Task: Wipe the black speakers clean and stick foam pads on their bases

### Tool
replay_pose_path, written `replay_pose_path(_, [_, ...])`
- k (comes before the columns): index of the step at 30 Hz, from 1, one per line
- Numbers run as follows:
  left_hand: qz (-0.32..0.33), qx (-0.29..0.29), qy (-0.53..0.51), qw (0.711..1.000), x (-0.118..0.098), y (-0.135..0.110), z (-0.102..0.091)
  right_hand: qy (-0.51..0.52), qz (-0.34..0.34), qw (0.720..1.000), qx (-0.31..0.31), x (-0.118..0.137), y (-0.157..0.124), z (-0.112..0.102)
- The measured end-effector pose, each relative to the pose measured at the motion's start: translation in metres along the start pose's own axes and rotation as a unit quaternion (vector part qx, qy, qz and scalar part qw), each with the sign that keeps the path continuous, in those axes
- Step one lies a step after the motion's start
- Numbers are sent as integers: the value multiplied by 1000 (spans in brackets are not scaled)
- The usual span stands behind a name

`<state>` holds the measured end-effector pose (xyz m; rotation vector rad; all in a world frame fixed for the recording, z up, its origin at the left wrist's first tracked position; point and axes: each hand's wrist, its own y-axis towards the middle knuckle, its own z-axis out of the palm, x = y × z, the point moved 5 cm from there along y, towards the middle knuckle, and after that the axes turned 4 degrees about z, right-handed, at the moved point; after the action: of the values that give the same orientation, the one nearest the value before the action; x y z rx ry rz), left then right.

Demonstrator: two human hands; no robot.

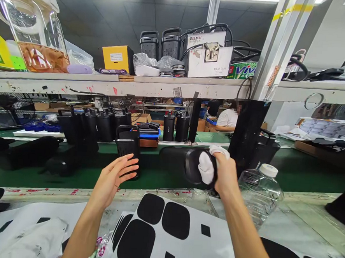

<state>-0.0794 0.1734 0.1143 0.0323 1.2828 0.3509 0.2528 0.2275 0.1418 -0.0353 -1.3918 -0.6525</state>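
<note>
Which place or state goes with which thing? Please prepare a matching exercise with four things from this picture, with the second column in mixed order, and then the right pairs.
Things:
1. White cloth
2. Left hand
3. Yellow box
4. Clear bottle

Places and states:
A. On the upper shelf
B. Closed with a white cap
C. Held in the right hand
D. Open, holding nothing

Pairs: 1-C, 2-D, 3-A, 4-B

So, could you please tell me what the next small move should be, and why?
I would probably bring the left hand over to steady the black device: that hand is open with nothing visible in it, while the right hand grips a white cloth at the device's end.
</note>
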Motion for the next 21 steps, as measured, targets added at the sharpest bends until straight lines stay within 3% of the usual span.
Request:
replay_pose_path(4, [8, 8, 11, 1000, -4, -2, 1, -165, -20, 986, 20, -57, 13, 17])
replay_pose_path(8, [7, 22, 15, 1000, -3, -1, 3, -325, -39, 931, 160, -107, 12, 21])
replay_pose_path(11, [10, 19, 23, 1000, -2, -1, 1, -396, -41, 884, 245, -131, 2, 22])
replay_pose_path(14, [13, 21, 34, 999, -3, -1, -1, -418, -34, 864, 280, -135, -6, 25])
replay_pose_path(17, [10, 27, 49, 998, -5, -4, 2, -384, -23, 880, 277, -121, -12, 30])
replay_pose_path(21, [9, 39, 63, 997, -9, -8, 6, -229, 3, 955, 187, -76, -10, 24])
